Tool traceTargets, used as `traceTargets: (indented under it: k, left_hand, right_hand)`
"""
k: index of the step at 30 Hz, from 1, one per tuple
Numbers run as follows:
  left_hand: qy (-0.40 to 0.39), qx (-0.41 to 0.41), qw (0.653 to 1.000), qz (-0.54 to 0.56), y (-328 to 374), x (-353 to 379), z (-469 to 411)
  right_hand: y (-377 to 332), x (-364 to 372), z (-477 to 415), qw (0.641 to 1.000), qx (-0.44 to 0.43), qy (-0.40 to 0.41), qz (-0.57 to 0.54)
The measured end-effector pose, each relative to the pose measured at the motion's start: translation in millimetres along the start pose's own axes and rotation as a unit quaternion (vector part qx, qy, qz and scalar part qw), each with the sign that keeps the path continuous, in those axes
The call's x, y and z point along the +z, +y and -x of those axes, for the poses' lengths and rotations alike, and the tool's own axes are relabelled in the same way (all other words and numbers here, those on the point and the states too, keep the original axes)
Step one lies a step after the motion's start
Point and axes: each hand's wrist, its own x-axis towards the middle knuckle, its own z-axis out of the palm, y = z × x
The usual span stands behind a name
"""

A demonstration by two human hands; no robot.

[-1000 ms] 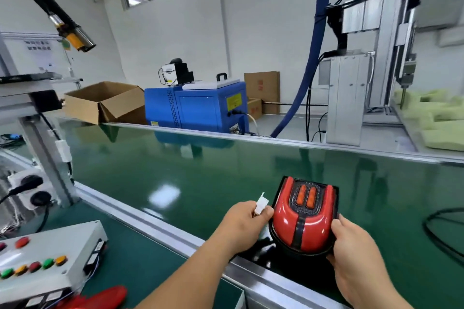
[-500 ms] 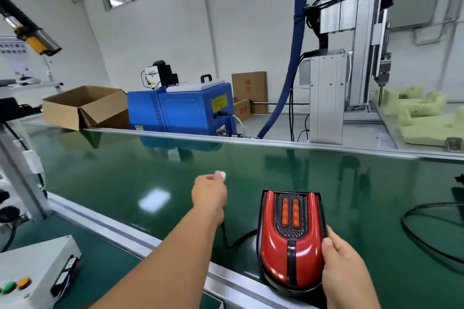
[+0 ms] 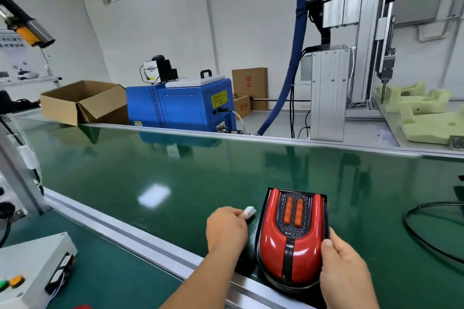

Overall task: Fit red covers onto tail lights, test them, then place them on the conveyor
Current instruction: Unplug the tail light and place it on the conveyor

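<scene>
At 8 o'clock, a white control box [image 3: 32, 266] sits on the table. My left hand [image 3: 226, 231], its grip pinching a small white connector [image 3: 249, 212], has dropped back from farther up the green conveyor belt [image 3: 175, 178] to the 9 o'clock side of the tail light [image 3: 291, 241]. The light, red cover fitted, lies flat at the belt's near edge, at 6 o'clock. My right hand [image 3: 344, 273] keeps its grip on the light's near right rim. I judge testing finished and placement almost done; both hands have yet to release.
</scene>
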Motion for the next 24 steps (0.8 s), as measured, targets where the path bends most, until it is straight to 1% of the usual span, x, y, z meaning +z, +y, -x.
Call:
traceTargets:
  k: [3,5,7,10,13,16,19,21,23,24]
  left_hand:
    - [-0.016,0.016,0.999,0.028,10,7,10]
    - [-0.061,0.038,0.997,0.034,13,8,14]
    - [-0.108,0.068,0.988,0.086,15,7,18]
    - [-0.139,0.107,0.977,0.119,16,6,33]
    - [-0.174,0.077,0.96,0.205,15,8,53]
    - [-0.181,0.092,0.961,0.19,13,8,58]
    - [-0.192,0.148,0.957,0.157,17,3,52]
    - [-0.168,0.191,0.96,0.116,20,3,46]
    - [-0.135,0.2,0.966,0.092,24,6,40]
    - [-0.126,0.196,0.967,0.098,26,9,37]
  right_hand:
    - [-3,-6,-1,0.999,-0.009,-0.004,0.039]
    - [-3,-14,-4,0.997,-0.015,0.008,0.071]
    - [-4,-22,-4,0.995,-0.026,0.016,0.097]
    - [-3,-29,-1,0.988,-0.042,0.006,0.146]
    - [0,-35,-4,0.984,-0.055,0.029,0.164]
    - [0,-39,-6,0.981,-0.048,0.034,0.187]
    - [1,-37,-7,0.979,-0.041,0.022,0.198]
    - [1,-35,-7,0.978,-0.045,0.011,0.205]
    - [0,-34,-8,0.977,-0.057,0.012,0.205]
    - [-1,-35,-9,0.977,-0.063,0.018,0.203]
